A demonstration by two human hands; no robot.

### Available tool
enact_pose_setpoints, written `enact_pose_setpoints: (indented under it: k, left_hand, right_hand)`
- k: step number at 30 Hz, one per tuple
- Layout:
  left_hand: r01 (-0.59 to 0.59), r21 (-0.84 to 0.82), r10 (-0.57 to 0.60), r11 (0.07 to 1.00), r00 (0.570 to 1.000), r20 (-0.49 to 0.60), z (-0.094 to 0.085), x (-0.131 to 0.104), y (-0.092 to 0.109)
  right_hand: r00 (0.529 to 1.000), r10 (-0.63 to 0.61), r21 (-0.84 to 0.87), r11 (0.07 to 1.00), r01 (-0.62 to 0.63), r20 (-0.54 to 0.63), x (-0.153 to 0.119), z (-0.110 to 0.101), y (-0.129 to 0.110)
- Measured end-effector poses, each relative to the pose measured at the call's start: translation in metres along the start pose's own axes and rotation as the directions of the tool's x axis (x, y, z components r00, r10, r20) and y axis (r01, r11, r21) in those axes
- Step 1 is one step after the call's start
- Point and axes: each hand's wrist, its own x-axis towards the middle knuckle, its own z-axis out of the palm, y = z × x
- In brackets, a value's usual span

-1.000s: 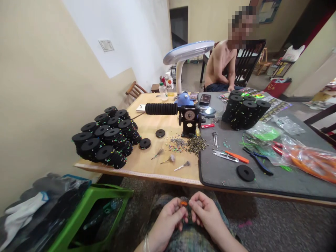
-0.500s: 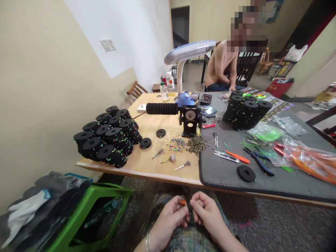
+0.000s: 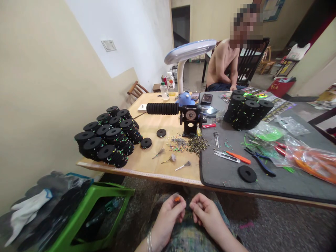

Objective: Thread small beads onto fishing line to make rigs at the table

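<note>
Over my lap, just in front of the table edge, both hands are held close together but apart. My left hand [image 3: 172, 213] is closed in a pinch, with a small orange piece [image 3: 177, 198] showing between thumb and forefinger. Its exact kind is too small to tell. My right hand [image 3: 204, 210] is also pinched; whatever its fingertips hold, if anything, cannot be made out. Nearest on the table lie small brush-like bundles [image 3: 183, 166], a black foam ring spool [image 3: 247, 174], thread snips [image 3: 226, 156] and an orange-handled tool [image 3: 238, 157].
Stacked black foam spools [image 3: 105, 152] stand at left, more [image 3: 238, 108] at right. A black winding device [image 3: 190, 120], loose metal beads [image 3: 196, 145], a desk lamp [image 3: 185, 97] and pliers [image 3: 259, 161] occupy the table. A green stool [image 3: 84, 206] stands lower left. Another person [image 3: 222, 66] sits behind.
My left hand has shifted slightly left and turned, carrying the orange piece a little left and up. My right hand stays pinched in nearly the same place.
</note>
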Motion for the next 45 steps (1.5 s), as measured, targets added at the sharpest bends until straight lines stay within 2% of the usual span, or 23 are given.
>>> enact_pose_setpoints:
  k: [8,18,28,31,33,35,37,39,41,42,43,45]
  left_hand:
    - [-0.040,0.056,0.040,0.998,0.999,0.005,0.001,-0.001,0.001]
    - [-0.055,0.147,0.052,0.988,0.998,0.024,0.003,-0.002,0.004]
    - [-0.066,0.137,0.065,0.988,0.998,0.005,0.003,-0.003,0.002]
    - [-0.133,0.229,0.148,0.964,0.988,-0.052,-0.003,-0.001,0.012]
    - [-0.252,0.382,0.308,0.889,0.947,-0.092,-0.013,0.002,0.027]
    - [-0.361,0.564,0.492,0.743,0.866,-0.093,-0.024,0.007,0.048]
    - [-0.369,0.732,0.591,0.573,0.805,-0.057,-0.035,0.013,0.069]
    - [-0.329,0.871,0.634,0.365,0.773,0.026,-0.042,0.022,0.087]
    - [-0.266,0.952,0.640,0.154,0.760,0.109,-0.043,0.033,0.097]
    - [-0.244,0.967,0.636,0.078,0.759,0.140,-0.042,0.038,0.100]
    - [-0.230,0.973,0.634,0.028,0.756,0.161,-0.041,0.044,0.101]
    - [-0.225,0.974,0.638,-0.014,0.748,0.182,-0.038,0.051,0.102]
  right_hand:
    - [0.999,-0.033,-0.042,0.999,0.033,0.000,-0.001,0.002,0.000]
    - [1.000,-0.004,-0.002,1.000,0.004,0.002,0.000,0.002,0.000]
    - [1.000,0.000,-0.007,1.000,0.000,0.004,-0.001,0.002,-0.001]
    - [1.000,-0.002,-0.013,1.000,0.002,-0.010,0.000,0.001,-0.001]
    - [1.000,-0.005,-0.009,1.000,0.005,-0.021,0.000,0.001,0.000]
    - [1.000,-0.006,-0.002,1.000,0.006,-0.027,0.001,0.001,0.001]
    - [1.000,-0.008,0.004,1.000,0.008,-0.027,0.002,0.001,0.003]
    - [1.000,-0.018,0.004,1.000,0.018,-0.024,0.003,0.002,0.005]
    - [1.000,-0.025,0.003,1.000,0.025,-0.018,0.004,0.003,0.006]
    - [1.000,-0.025,0.003,1.000,0.025,-0.016,0.004,0.003,0.006]
    - [1.000,-0.022,0.003,1.000,0.022,-0.016,0.004,0.002,0.006]
    - [1.000,-0.015,0.001,1.000,0.015,-0.025,0.004,0.001,0.005]
